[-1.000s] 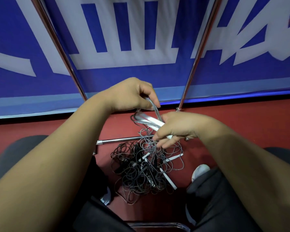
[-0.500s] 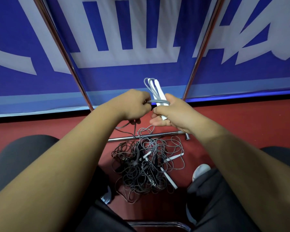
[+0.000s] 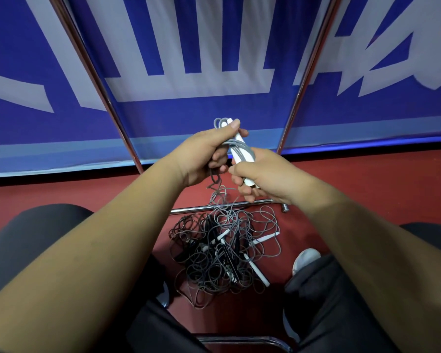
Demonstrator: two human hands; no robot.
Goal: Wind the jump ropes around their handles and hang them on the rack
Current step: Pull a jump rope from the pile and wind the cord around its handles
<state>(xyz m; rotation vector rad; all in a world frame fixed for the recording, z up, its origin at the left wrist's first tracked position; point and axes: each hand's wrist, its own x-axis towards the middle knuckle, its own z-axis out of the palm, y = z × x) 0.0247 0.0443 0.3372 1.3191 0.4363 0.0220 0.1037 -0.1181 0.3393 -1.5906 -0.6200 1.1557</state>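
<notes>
— jump rope (image 3: 242,146) up at twelve: its white handles (image 3: 237,156) lie eleven to five, cord looped round them. which hand is nearer?
— both are on it. the left hand (image 3: 201,155) curls round the top, loose cord dropping to six. the right hand (image 3: 270,174) clasps the bottom.
— count?
— one rope held, one tangled pile (image 3: 224,253) on the floor (image 3: 367,200) at six, about four white handles showing, and two rack poles (image 3: 105,98).

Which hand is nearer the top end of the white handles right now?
Left. The left hand has its thumb up at the top end of the white handles; the right hand grips their lower end.
</notes>
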